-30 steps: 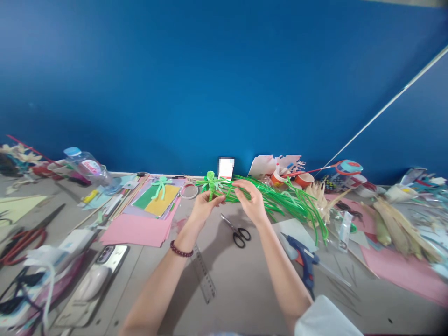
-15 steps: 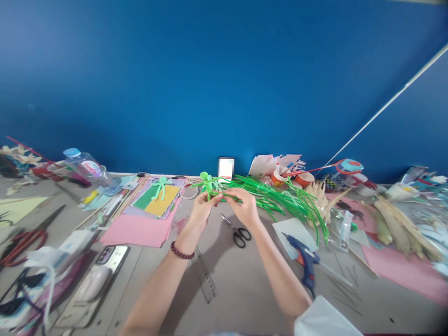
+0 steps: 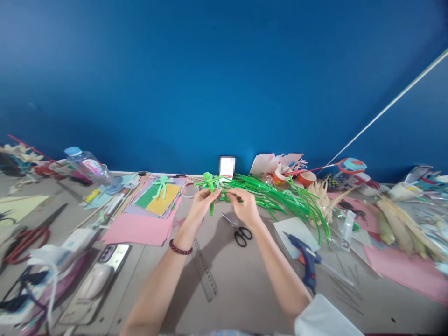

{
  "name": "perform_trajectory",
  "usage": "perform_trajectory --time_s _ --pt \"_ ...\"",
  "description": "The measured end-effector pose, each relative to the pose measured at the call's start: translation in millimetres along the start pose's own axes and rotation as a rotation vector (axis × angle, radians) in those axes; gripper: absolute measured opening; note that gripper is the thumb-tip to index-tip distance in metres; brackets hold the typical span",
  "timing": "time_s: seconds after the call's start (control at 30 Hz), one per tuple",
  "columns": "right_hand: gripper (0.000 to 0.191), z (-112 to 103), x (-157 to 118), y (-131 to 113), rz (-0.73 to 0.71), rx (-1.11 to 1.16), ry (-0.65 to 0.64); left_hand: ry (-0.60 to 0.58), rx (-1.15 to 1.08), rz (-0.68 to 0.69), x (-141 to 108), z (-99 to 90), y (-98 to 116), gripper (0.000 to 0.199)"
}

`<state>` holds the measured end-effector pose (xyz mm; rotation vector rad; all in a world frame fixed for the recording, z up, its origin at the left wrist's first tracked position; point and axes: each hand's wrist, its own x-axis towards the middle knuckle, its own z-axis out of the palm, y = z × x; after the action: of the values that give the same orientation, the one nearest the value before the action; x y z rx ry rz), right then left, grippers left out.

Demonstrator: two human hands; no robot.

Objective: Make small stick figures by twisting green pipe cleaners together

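My left hand [image 3: 199, 207] is closed on a small figure [image 3: 209, 179] of twisted bright green pipe cleaners, its head up and a limb hanging below the fingers. To its right, my right hand [image 3: 248, 205] is closed in a pinch at about the same height. Green strands show between the two hands, but what lies in the right fingertips is too small to make out. Below the hands, black-handled scissors [image 3: 241, 236] and a clear ruler [image 3: 205, 271] lie on the grey table. Behind the right hand spreads a bundle of green pipe cleaners [image 3: 280, 193].
A phone [image 3: 227, 168] leans against the blue wall. On the left are a pale green pipe-cleaner figure [image 3: 161, 185], pink paper [image 3: 138, 228], another phone [image 3: 119, 254] and a bottle [image 3: 89, 165]. A blue glue gun [image 3: 308, 261] and dried husks [image 3: 402, 228] lie right.
My hands have moved slightly apart. The green figure has tipped, and one of its limbs now hangs lower beneath the left fingers. The whole view has shifted a little.
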<state>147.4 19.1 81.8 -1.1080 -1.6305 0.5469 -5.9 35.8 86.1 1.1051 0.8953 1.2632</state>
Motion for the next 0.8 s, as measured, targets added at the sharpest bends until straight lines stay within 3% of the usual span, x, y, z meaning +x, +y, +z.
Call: perform_trajectory --time_s 0.2,0.4,0.6,0.8 --pt "0.019 -1 -2 -6 0.031 -0.027 0.011 0.043 0.048 0.056 0 3.0 -5 0.027" --pt "0.022 -4 -1 -5 0.261 0.198 -0.069 -0.006 0.009 0.072 -1 7.2 -6 0.027" --pt "0.02 -8 1 -1 0.161 0.081 -0.097 -0.015 0.123 0.032 -3 7.2 -5 0.027" --pt "0.024 -13 3 0 0.364 0.312 -0.223 -0.041 0.208 0.084 -5 9.2 -4 0.017"
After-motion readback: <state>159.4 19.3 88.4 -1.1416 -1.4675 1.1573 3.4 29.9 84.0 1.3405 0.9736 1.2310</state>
